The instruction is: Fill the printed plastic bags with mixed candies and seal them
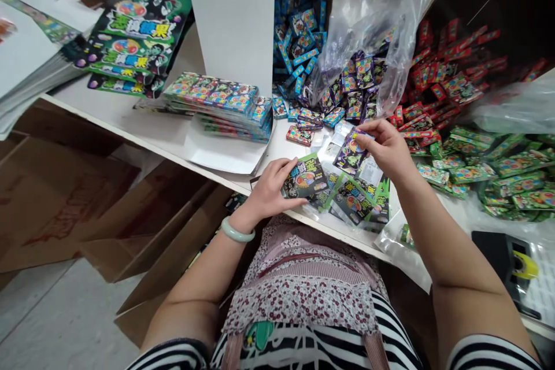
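Note:
My left hand (271, 188) grips a green and black printed card packet (306, 178) at the front edge of the white table (143, 121). A pale green bangle sits on that wrist. My right hand (385, 147) pinches a purple and green packet (351, 153) by its top corner, just right of the left hand. Under both hands lies a small heap of similar green packets in clear sleeves (358, 199).
A stack of filled display cards (221, 101) lies left of my hands. Behind are piles of small blue boxes (299, 34), purple ones under a clear plastic bag (368, 23), red boxes (451, 69) and green boxes (498, 167). Cardboard cartons (65, 202) stand on the floor to the left.

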A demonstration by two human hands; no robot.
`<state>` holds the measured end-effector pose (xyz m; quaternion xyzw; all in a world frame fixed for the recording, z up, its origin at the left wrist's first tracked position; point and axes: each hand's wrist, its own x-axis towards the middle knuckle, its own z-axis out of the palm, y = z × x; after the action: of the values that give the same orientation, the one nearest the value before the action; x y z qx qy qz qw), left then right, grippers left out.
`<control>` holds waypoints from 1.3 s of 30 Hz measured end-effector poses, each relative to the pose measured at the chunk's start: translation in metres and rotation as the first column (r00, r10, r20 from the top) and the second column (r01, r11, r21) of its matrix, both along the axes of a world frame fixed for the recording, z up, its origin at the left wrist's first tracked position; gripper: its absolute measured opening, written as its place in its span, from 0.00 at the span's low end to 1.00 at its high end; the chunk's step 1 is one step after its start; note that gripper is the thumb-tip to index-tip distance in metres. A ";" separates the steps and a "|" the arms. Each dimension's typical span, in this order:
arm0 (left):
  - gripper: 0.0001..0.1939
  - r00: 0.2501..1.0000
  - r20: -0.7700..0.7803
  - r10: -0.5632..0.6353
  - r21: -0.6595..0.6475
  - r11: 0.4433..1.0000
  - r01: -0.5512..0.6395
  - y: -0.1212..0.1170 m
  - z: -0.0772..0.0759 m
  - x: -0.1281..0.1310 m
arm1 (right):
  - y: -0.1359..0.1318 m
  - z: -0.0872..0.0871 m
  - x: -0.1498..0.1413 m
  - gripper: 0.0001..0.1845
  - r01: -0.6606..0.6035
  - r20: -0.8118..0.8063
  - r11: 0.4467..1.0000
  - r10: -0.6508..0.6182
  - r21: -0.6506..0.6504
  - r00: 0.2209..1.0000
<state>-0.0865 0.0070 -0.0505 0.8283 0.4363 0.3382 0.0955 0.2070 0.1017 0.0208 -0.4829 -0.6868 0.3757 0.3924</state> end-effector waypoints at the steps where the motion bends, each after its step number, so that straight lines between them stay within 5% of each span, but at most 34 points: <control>1: 0.52 1.000 -0.008 -0.015 -0.002 1.000 0.015 0.000 -0.001 0.003 | -0.011 0.003 0.000 0.15 0.003 0.008 1.000 -0.003 0.024 1.000; 6: 0.52 0.996 -0.042 -0.082 0.005 0.997 0.082 -0.002 0.001 0.017 | -0.045 0.004 -0.007 0.09 -0.024 0.217 0.979 -0.020 0.202 0.976; 11: 0.52 0.991 -0.054 -0.125 0.007 0.992 0.125 -0.008 0.002 0.024 | -0.057 -0.002 -0.006 0.05 -0.165 0.410 0.981 0.109 0.103 0.905; 26: 0.50 0.984 -0.063 -0.165 0.061 0.984 0.169 -0.013 -0.006 0.029 | -0.065 -0.019 0.001 0.14 -0.182 0.124 0.953 0.217 -0.243 0.968; 32: 0.52 0.994 -0.070 -0.081 0.084 0.993 0.087 -0.010 0.003 0.027 | -0.083 -0.025 -0.003 0.17 0.038 0.120 0.996 -0.047 0.084 0.992; 35: 0.52 0.996 -0.053 -0.069 0.089 0.993 0.073 -0.011 0.002 0.028 | -0.098 -0.026 -0.001 0.21 0.024 0.202 0.986 -0.058 0.167 0.978; 39: 0.50 0.998 -0.020 -0.056 0.062 0.996 0.057 -0.011 -0.003 0.033 | -0.103 -0.028 -0.004 0.17 -0.080 0.239 0.991 0.053 0.103 0.970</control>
<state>-0.0537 -0.0039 -0.0530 0.8460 0.4027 0.3412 0.0753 0.2029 -0.0016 -0.0070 -0.4778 -0.7643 0.2896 0.3220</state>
